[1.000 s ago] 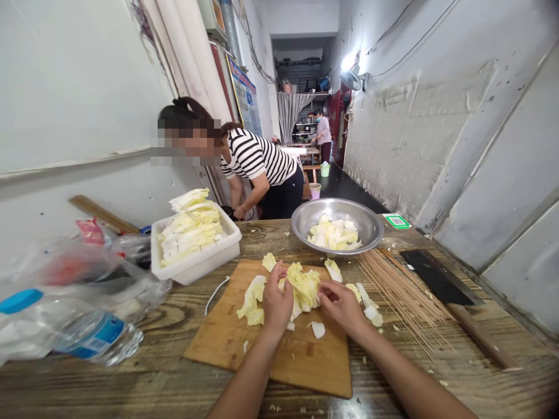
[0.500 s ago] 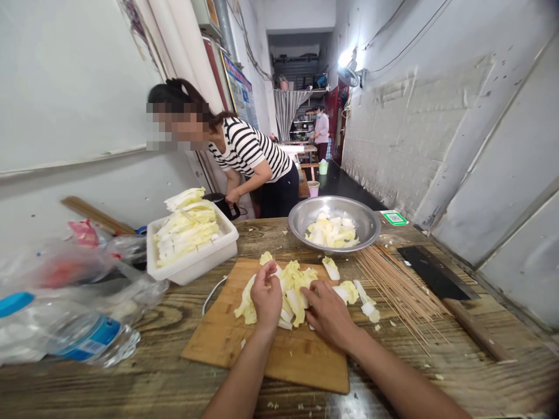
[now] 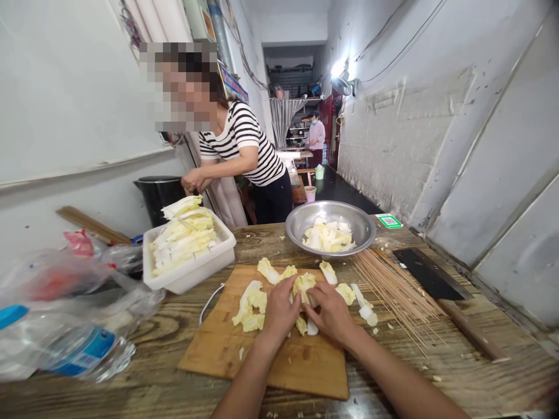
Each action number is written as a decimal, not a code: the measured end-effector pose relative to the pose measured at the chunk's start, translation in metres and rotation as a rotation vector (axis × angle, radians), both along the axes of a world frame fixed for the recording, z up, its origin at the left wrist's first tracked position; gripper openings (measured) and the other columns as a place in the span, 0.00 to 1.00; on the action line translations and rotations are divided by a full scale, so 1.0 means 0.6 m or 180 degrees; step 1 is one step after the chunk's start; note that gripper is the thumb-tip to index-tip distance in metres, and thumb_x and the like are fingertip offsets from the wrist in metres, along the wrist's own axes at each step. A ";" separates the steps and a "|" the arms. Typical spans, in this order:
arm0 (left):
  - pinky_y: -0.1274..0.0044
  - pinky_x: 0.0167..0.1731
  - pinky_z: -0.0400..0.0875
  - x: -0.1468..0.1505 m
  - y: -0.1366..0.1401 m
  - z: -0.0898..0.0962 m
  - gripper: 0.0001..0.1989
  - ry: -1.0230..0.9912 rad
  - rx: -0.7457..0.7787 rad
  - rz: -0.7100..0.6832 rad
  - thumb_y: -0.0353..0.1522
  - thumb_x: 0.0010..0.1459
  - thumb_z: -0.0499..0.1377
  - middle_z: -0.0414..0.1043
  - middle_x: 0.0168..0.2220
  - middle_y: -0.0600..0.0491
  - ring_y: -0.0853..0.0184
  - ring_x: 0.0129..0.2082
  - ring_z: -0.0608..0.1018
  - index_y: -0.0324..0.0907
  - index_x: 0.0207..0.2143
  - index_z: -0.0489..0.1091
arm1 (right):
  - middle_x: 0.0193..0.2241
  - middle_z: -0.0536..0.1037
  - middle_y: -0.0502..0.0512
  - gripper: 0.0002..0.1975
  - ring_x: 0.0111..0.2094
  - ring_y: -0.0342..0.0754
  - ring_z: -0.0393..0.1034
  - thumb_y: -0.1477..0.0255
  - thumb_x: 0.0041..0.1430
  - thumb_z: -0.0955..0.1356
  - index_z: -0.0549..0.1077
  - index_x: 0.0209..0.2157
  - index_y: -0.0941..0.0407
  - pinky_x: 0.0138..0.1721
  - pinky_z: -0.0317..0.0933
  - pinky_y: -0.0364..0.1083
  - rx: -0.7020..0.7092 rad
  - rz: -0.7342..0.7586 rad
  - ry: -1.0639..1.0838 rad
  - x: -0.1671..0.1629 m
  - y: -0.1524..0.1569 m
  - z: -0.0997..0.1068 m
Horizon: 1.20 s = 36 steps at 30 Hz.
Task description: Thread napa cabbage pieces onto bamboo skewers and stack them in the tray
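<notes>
Both hands close around pale yellow napa cabbage leaves (image 3: pixel 303 283) over a wooden cutting board (image 3: pixel 218 343). My left hand (image 3: pixel 280 309) presses on the leaves from the left, its fingers partly hidden behind the thumb. From the right, my right hand (image 3: pixel 331 309) curls its fingers onto the same leaves. Loose cabbage pieces (image 3: pixel 250 305) lie on the board left of my hands, with more behind and to the right. Beyond the board, a steel bowl (image 3: pixel 297 228) holds cut cabbage. At the left, a white plastic tub (image 3: pixel 196 278) is piled with skewered-looking cabbage leaves.
Bamboo skewers (image 3: pixel 393 297) and a cleaver (image 3: pixel 430 276) lie on the table at right. A water bottle (image 3: pixel 82 352) and plastic bags (image 3: pixel 52 273) crowd the left. A co-worker in a striped top (image 3: pixel 255 145) leans beside a black kettle (image 3: pixel 159 201); another person (image 3: pixel 316 137) stands far back.
My hands have drawn closer together, and my left hand has come down onto the leaves. The co-worker has brought the black kettle up to the table's far left side.
</notes>
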<state>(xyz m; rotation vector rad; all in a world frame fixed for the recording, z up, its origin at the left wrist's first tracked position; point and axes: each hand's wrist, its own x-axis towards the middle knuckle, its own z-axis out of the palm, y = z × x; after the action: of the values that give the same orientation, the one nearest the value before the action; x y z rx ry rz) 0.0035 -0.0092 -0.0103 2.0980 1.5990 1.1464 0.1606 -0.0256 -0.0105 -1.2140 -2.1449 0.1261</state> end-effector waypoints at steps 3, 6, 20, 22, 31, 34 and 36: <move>0.63 0.49 0.65 0.001 -0.001 -0.002 0.20 -0.0044 -0.0046 -0.0060 0.29 0.53 0.53 0.73 0.46 0.44 0.58 0.46 0.73 0.38 0.50 0.67 | 0.35 0.69 0.56 0.13 0.38 0.52 0.63 0.72 0.49 0.69 0.69 0.39 0.56 0.38 0.59 0.48 -0.0095 0.0044 0.0030 -0.005 -0.006 0.002; 0.66 0.47 0.66 0.003 -0.003 -0.002 0.19 -0.0376 -0.0086 0.0034 0.29 0.53 0.53 0.74 0.43 0.46 0.61 0.43 0.75 0.40 0.49 0.68 | 0.37 0.69 0.58 0.18 0.39 0.53 0.63 0.74 0.46 0.69 0.68 0.42 0.57 0.39 0.60 0.49 -0.0198 0.0068 0.0125 -0.008 -0.007 0.001; 0.77 0.37 0.70 0.026 -0.008 0.012 0.16 -0.1955 -0.0474 -0.0370 0.30 0.49 0.58 0.70 0.44 0.47 0.70 0.33 0.74 0.40 0.42 0.72 | 0.27 0.73 0.50 0.18 0.26 0.43 0.67 0.77 0.51 0.63 0.64 0.45 0.57 0.28 0.64 0.42 -0.0780 0.0193 0.1385 -0.003 0.010 -0.019; 0.76 0.39 0.70 0.025 -0.009 0.011 0.13 -0.1622 -0.0202 -0.0235 0.30 0.51 0.57 0.69 0.46 0.47 0.69 0.35 0.74 0.41 0.41 0.73 | 0.29 0.74 0.51 0.15 0.27 0.43 0.69 0.76 0.53 0.62 0.65 0.44 0.58 0.29 0.64 0.42 -0.0805 0.0157 0.1494 -0.003 0.014 -0.020; 0.72 0.43 0.69 0.016 -0.011 0.006 0.14 -0.0707 0.0075 -0.0380 0.28 0.56 0.51 0.73 0.42 0.48 0.65 0.42 0.74 0.41 0.42 0.72 | 0.29 0.72 0.52 0.14 0.28 0.45 0.64 0.76 0.47 0.66 0.71 0.38 0.56 0.32 0.60 0.44 -0.0726 0.0032 0.1101 0.001 -0.002 0.003; 0.71 0.44 0.69 0.012 -0.009 0.005 0.14 -0.0569 0.0172 -0.0065 0.28 0.56 0.51 0.74 0.42 0.47 0.64 0.42 0.75 0.40 0.42 0.72 | 0.22 0.69 0.51 0.02 0.26 0.46 0.62 0.72 0.46 0.67 0.69 0.25 0.55 0.30 0.55 0.44 -0.0757 -0.0172 0.0964 0.004 -0.014 0.014; 0.69 0.44 0.68 0.010 -0.007 0.004 0.13 -0.0419 0.0172 0.0110 0.28 0.55 0.52 0.75 0.39 0.47 0.63 0.41 0.75 0.40 0.41 0.72 | 0.19 0.67 0.49 0.07 0.24 0.46 0.60 0.72 0.42 0.69 0.66 0.18 0.55 0.28 0.52 0.44 -0.0854 -0.0229 0.0919 0.004 -0.020 0.017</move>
<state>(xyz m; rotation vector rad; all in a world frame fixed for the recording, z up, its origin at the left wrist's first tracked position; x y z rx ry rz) 0.0098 -0.0137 -0.0081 1.9890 1.5660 1.3240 0.1629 -0.0376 -0.0004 -1.3305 -1.8717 0.5393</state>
